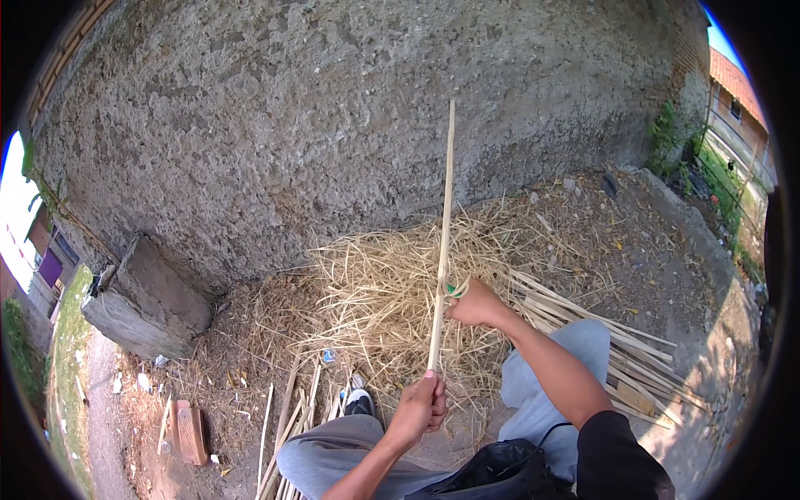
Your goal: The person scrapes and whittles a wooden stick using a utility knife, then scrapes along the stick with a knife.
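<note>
A long, pale bamboo strip (446,212) stands nearly upright in front of me, its thin tip against the view of the wall. My left hand (419,408) is closed around its lower end, the thumb along it. Higher up, my right hand (477,305) is closed beside the strip, at a small green thing (452,290) touching the strip. The rest of what the right hand holds is hidden by the fingers. Beneath both hands lies a heap of thin bamboo shavings (375,287).
A rough plastered wall (333,125) rises beyond the heap. Longer bamboo strips (633,367) lie at my right, and more strips (292,425) at my left. A concrete block (150,300) stands by the wall, a reddish brick (190,433) nearer me. A dark bag (500,471) rests at my lap.
</note>
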Demonstrator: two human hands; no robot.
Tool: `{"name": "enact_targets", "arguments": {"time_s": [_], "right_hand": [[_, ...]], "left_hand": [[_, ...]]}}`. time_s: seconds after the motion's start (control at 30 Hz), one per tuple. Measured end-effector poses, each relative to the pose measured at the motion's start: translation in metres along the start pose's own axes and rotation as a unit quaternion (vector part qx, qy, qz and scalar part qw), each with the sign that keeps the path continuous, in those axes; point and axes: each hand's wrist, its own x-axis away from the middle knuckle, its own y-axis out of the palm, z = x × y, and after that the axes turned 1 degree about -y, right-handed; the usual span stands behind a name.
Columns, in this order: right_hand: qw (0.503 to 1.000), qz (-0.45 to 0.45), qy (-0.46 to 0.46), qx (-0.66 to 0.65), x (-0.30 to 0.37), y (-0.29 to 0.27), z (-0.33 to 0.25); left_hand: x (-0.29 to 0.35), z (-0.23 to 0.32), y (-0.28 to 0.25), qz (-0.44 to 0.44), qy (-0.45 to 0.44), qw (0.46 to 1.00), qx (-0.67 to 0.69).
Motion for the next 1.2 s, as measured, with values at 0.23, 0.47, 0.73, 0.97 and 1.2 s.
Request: {"name": "enact_targets", "arguments": {"time_s": [0.23, 0.47, 0.73, 0.97, 1.2], "right_hand": [[0.998, -0.017, -0.035, 0.049, 0.053, -0.029, -0.039], [0.949, -0.280, -0.049, -0.137, 0.094, -0.031, -0.029], [0.972, 0.045, -0.199, 0.114, 0.189, -0.056, -0.052], [0.913, 0.362, -0.038, -0.184, 0.207, -0.122, 0.065], [0.914, 0.321, 0.239, 0.071, 0.244, -0.043, 0.358]], "left_hand": [[0.037, 0.003, -0.008, 0.157, 0.240, 0.899, -0.330], [0.121, 0.045, 0.008, 0.222, 0.186, 0.893, -0.344], [0.148, 0.067, 0.009, 0.119, 0.054, 0.970, -0.207], [0.201, 0.153, 0.040, 0.096, 0.056, 0.959, -0.261], [0.209, 0.244, 0.100, 0.132, 0.228, 0.914, -0.307]]}}
